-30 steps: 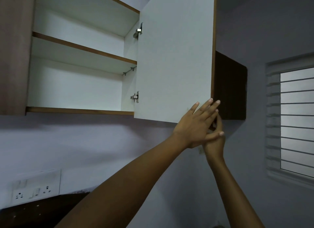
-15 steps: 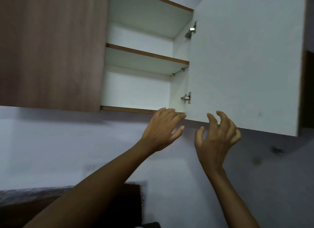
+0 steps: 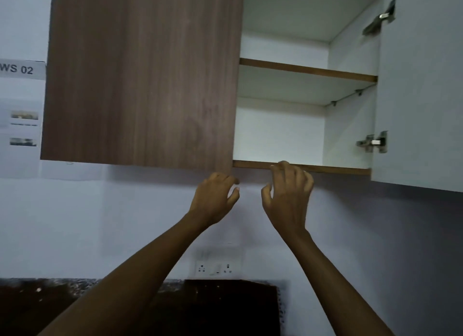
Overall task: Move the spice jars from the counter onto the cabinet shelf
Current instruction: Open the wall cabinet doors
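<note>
Both hands have come away from the open white door [image 3: 421,85] and travelled leftward along the underside of the cabinet since the earlier frames, and the view has swung the same way, so the closed brown door [image 3: 142,75] now fills the upper left. At this moment the left hand [image 3: 215,198] is raised to that door's lower right corner, its fingers curled upward with the tips at the bottom edge and the thumb held apart; whether they have actually hooked the edge I cannot tell. Just beside it, the right hand [image 3: 288,198] is lifted with fingers loosely bent and spread, holding nothing, its fingertips overlapping the wooden front edge of the cabinet floor [image 3: 325,169]. Above, the cabinet shelf [image 3: 308,71] runs across the white interior, with two metal hinges [image 3: 373,142] on the right wall where the open door hangs. Spice jars do not show in this view, so their place cannot be told. Below the arms, a white socket plate [image 3: 218,263] sits on the pale wall, and under it lies the dark speckled counter [image 3: 50,300]. A paper sign [image 3: 20,69] reading "WS 02" is fixed to the wall left of the cabinet
</note>
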Motion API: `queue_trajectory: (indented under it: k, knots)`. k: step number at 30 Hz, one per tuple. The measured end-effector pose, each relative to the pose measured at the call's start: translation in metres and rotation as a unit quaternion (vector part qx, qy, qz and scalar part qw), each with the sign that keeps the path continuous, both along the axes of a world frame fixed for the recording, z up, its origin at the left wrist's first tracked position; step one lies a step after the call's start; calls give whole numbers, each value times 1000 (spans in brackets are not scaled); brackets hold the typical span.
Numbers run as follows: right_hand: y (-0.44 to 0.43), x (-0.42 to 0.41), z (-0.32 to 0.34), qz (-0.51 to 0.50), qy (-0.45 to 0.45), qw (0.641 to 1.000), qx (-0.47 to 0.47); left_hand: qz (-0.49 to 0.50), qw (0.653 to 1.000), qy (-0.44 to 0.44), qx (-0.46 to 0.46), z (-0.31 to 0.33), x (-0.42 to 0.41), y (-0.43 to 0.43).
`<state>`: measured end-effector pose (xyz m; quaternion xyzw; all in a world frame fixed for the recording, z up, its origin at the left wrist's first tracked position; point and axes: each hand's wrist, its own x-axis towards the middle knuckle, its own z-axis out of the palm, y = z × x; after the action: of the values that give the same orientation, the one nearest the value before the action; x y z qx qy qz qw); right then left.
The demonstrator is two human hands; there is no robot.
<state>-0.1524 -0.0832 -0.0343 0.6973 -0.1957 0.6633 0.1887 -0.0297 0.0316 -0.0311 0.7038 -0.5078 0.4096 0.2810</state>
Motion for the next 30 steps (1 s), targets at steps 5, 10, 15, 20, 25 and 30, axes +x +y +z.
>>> queue_trajectory:
  k: [5, 10, 15, 20, 25, 30]
  knots:
    - [3, 61, 22, 45, 67, 997, 1, 0, 989, 135, -58, -13, 40, -9]
    - [7, 107, 46, 175, 100, 977, 73, -163, 868, 449, -136, -6, 47, -29]
    - [9, 125, 67, 376, 56, 887, 263, -372, 641, 634, -221, 13, 44, -36]
    - [6, 118, 85, 486, 5, 806, 339, -406, 586, 651, -262, 22, 41, -39]
    - [1, 104, 88, 556, 14, 742, 375, -382, 629, 619, -275, 18, 32, -35]
    - [12, 85, 87, 588, 7, 720, 369, -375, 651, 599, -279, 14, 15, -18]
